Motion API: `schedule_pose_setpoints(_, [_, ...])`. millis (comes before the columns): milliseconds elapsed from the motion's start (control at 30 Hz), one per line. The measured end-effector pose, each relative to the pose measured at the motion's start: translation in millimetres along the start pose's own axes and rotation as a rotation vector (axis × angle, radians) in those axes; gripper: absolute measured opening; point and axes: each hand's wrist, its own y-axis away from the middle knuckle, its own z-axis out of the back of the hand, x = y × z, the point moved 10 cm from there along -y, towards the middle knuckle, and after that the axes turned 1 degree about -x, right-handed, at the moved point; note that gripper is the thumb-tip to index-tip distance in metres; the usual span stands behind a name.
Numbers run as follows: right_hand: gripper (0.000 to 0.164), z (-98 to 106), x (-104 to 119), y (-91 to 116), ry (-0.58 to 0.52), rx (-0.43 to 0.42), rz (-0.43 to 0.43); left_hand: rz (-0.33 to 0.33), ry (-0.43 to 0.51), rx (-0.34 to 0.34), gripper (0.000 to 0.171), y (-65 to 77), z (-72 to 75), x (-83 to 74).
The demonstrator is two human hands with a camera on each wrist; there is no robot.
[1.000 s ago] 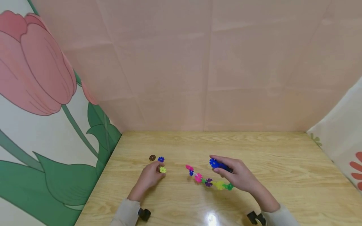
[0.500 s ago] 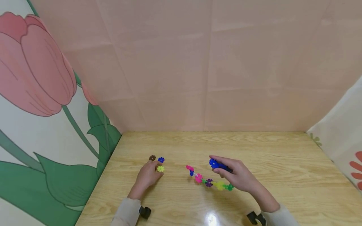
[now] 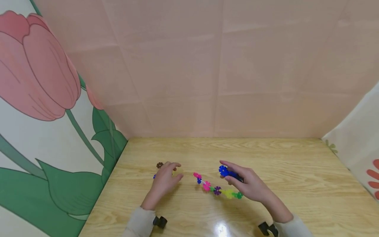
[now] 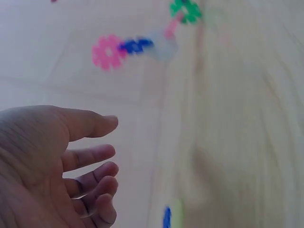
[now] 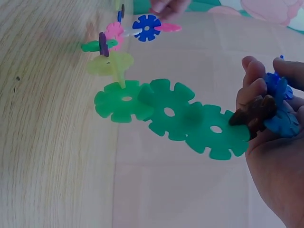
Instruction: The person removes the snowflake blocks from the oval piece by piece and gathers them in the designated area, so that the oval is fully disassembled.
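My right hand grips one end of a chain of interlocking snowflake discs, raised at the right. Blue discs and a brown disc lie between its fingers and thumb. From there run green discs, then yellow, purple, pink and blue ones toward the left. My left hand is over the table at the left, fingers loosely spread and apart from the thumb, nothing held. Close by are a loose yellow disc and a loose blue disc, mostly covered by the hand in the head view.
A loose brown disc lies just behind the left hand. The wooden table meets a pink cloth backdrop at the back. A tulip-printed panel borders the left side, a pale flowered cloth the right.
My left hand has moved right and its fingers have spread away from the yellow disc. The blue disc now peeks out left of that hand. The right hand keeps its hold, nearly still.
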Motion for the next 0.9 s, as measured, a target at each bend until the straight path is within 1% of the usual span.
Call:
schedule_pose_setpoints(133, [0.047,1.0,2.8,-0.9,0.005,-0.019,0.021,-0.036,0.031,0.004,0.04,-1.1,0.5,-23.8])
schedule_pose_setpoints(300, [0.039,1.5,-1.5,-0.7,-0.013,-0.033,-0.006,-0.068,0.071,0.012,0.038,-0.3,0.8,-47.8])
schedule_pose_setpoints(467, [0.035,2.4,-4.4,-0.8,0.006,-0.048,-0.018,-0.124,0.125,0.012,0.033,2.5,5.5,-73.2])
schedule_pose_setpoints(633, [0.035,4.4,-1.8,-1.3,0.022,-0.059,-0.017,-0.215,0.197,0.033,0.03,7.9,9.1,-101.2])
schedule_pose_setpoints(800, [0.038,5.2,5.9,-2.4,0.039,-0.077,0.057,-0.311,0.238,0.06,0.032,14.8,10.8,-126.4])
schedule_pose_setpoints(900, [0.039,6.5,7.0,-2.1,0.052,-0.097,0.077,-0.349,0.297,0.102,0.033,18.6,9.0,-137.6])
